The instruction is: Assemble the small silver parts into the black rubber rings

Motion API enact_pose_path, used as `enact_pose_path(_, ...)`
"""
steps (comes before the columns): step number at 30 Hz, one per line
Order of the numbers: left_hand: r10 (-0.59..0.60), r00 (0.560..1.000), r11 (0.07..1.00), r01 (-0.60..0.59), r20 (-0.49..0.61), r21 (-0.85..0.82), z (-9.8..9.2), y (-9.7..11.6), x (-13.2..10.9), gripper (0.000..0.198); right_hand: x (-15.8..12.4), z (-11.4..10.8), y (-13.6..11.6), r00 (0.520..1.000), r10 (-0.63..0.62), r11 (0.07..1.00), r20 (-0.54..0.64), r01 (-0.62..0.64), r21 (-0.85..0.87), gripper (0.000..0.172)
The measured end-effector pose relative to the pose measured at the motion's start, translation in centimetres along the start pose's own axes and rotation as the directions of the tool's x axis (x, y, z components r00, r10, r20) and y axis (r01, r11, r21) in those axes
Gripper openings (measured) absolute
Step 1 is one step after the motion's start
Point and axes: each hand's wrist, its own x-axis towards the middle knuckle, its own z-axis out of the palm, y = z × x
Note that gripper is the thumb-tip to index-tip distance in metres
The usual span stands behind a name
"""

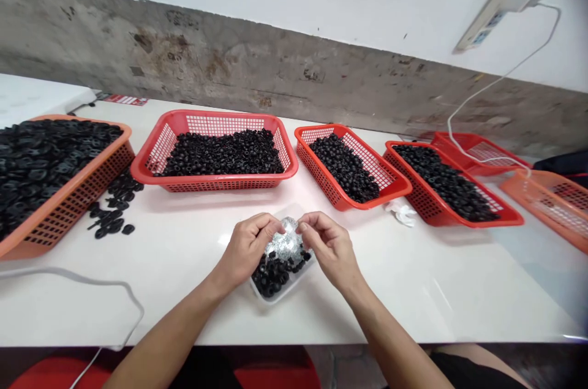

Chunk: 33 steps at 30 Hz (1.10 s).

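Note:
My left hand point(247, 248) and my right hand point(331, 248) hover close together above a small white plastic tray point(294, 279). The tray holds a heap of small black rubber rings point(273, 272) and a pile of shiny silvery pieces point(285, 241). The fingertips of both hands are pinched close together over the silvery pile. Whatever they may hold is hidden by my fingers. The hands partly cover the tray's far end.
Several red mesh baskets point(214, 181) of black rings stand along the white table point(184, 303). An orange basket point(68, 205) at left holds larger flat black rubber parts, with some loose beside it point(110, 217). A white cable point(114, 285) lies near the front edge.

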Motion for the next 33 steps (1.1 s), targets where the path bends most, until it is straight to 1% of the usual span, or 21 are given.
enact_pose_path(3,-0.135,0.988,0.962,0.148,0.069,-0.230,-0.5,-0.1,0.4,0.030,0.8,0.0,0.0,1.000,-0.009,1.000,0.009,0.009,-0.010,0.024)
enact_pose_path(5,-0.169,0.977,0.913,0.204,0.129,-0.353,-0.8,0.0,0.6,0.021,1.3,0.2,0.1,0.999,-0.021,1.000,0.038,0.022,-0.016,0.024)
enact_pose_path(7,-0.156,0.974,0.879,0.212,0.161,-0.426,-0.9,0.1,0.6,0.018,1.8,0.5,0.1,0.997,-0.036,0.999,0.075,0.038,-0.030,0.023)
enact_pose_path(9,-0.125,0.976,0.868,0.195,0.179,-0.457,-1.0,0.2,0.6,0.018,2.1,0.5,0.0,0.995,-0.046,0.998,0.091,0.050,-0.043,0.024)
enact_pose_path(11,-0.103,0.977,0.865,0.181,0.188,-0.467,-1.0,0.1,0.6,0.020,2.1,0.3,-0.1,0.996,-0.045,0.998,0.076,0.049,-0.051,0.025)
enact_pose_path(13,-0.103,0.978,0.865,0.177,0.179,-0.469,-1.0,-0.2,0.6,0.021,1.6,-0.4,-0.1,0.999,-0.041,0.998,0.030,0.042,-0.054,0.027)
enact_pose_path(16,-0.112,0.985,0.893,0.156,0.128,-0.422,-0.9,-0.7,0.8,0.021,-0.8,-1.8,1.0,0.997,-0.018,0.998,-0.077,0.014,-0.055,0.029)
enact_pose_path(18,-0.090,0.995,0.936,0.101,0.047,-0.337,-0.9,-0.9,1.0,0.020,-3.5,-2.7,2.7,0.985,0.025,0.998,-0.170,-0.035,-0.057,0.029)
enact_pose_path(19,-0.062,0.998,0.962,0.057,-0.012,-0.268,-0.9,-0.7,1.0,0.020,-4.9,-3.2,3.9,0.970,0.049,0.997,-0.237,-0.063,-0.051,0.028)
enact_pose_path(20,-0.019,0.997,0.983,0.005,-0.075,-0.181,-1.0,-0.4,0.9,0.018,-6.3,-3.5,5.1,0.941,0.076,0.996,-0.330,-0.090,-0.028,0.028)
enact_pose_path(21,0.042,0.990,0.997,-0.052,-0.137,-0.066,-1.1,0.1,0.7,0.017,-7.6,-3.9,6.4,0.896,0.098,0.995,-0.434,-0.099,0.020,0.031)
enact_pose_path(22,0.125,0.977,0.992,-0.117,-0.175,0.056,-1.1,0.8,0.4,0.016,-8.6,-4.1,7.5,0.861,0.135,0.991,-0.490,-0.111,0.079,0.033)
enact_pose_path(23,0.206,0.964,0.972,-0.182,-0.169,0.150,-1.0,1.7,-0.2,0.016,-9.4,-4.3,8.5,0.822,0.164,0.985,-0.546,-0.106,0.136,0.035)
enact_pose_path(24,0.270,0.956,0.948,-0.241,-0.120,0.208,-0.7,2.6,-0.9,0.018,-10.0,-4.5,9.2,0.793,0.186,0.977,-0.581,-0.086,0.195,0.036)
enact_pose_path(25,0.301,0.953,0.930,-0.287,-0.025,0.231,-0.2,3.4,-1.9,0.022,-10.3,-4.5,9.7,0.783,0.192,0.970,-0.592,-0.058,0.238,0.036)
enact_pose_path(26,0.318,0.943,0.913,-0.333,0.099,0.234,0.5,4.1,-3.1,0.025,-10.5,-4.5,10.0,0.788,0.191,0.964,-0.585,-0.040,0.261,0.036)
enact_pose_path(28,0.321,0.889,0.895,-0.398,0.326,0.203,2.5,4.5,-6.2,0.032,-10.5,-4.4,9.9,0.817,0.176,0.969,-0.550,-0.044,0.245,0.033)
enact_pose_path(29,0.246,0.874,0.913,-0.354,0.420,0.202,3.7,4.1,-8.1,0.033,-10.5,-4.3,9.7,0.830,0.172,0.976,-0.530,-0.069,0.209,0.032)
enact_pose_path(31,0.149,0.831,0.955,-0.262,0.535,0.141,6.0,1.8,-12.3,0.032,-10.3,-4.3,9.3,0.852,0.168,0.984,-0.495,-0.117,0.132,0.030)
enact_pose_path(32,0.104,0.831,0.976,-0.190,0.547,0.103,7.0,0.1,-14.5,0.029,-10.3,-4.2,9.1,0.861,0.163,0.986,-0.482,-0.128,0.104,0.030)
enact_pose_path(33,0.028,0.853,0.993,-0.082,0.521,0.082,7.9,-2.0,-16.6,0.025,-10.2,-4.2,9.0,0.867,0.155,0.988,-0.474,-0.132,0.083,0.031)
